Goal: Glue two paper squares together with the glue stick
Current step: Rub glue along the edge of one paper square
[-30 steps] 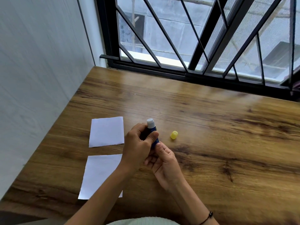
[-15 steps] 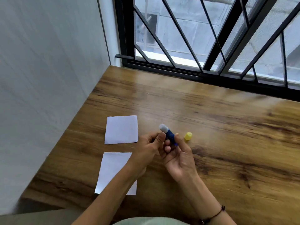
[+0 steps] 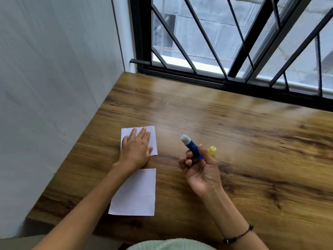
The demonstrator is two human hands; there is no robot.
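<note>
Two white paper squares lie on the wooden table (image 3: 225,123). My left hand (image 3: 136,148) rests flat with straight fingers on the far paper square (image 3: 152,138). The near paper square (image 3: 137,193) lies just below it, partly crossed by my left forearm. My right hand (image 3: 200,168) grips an uncapped blue glue stick (image 3: 191,146), its white glue tip pointing up and left, above the table to the right of the papers. The yellow cap (image 3: 212,150) sits on the table just behind my right hand.
A white wall runs along the table's left edge. A black barred window frame (image 3: 216,82) borders the far edge. The table's near edge lies close below the near paper.
My left hand let go of the glue stick and moved left onto the far paper square. My right hand now holds the glue stick alone. The camera view shifted.
</note>
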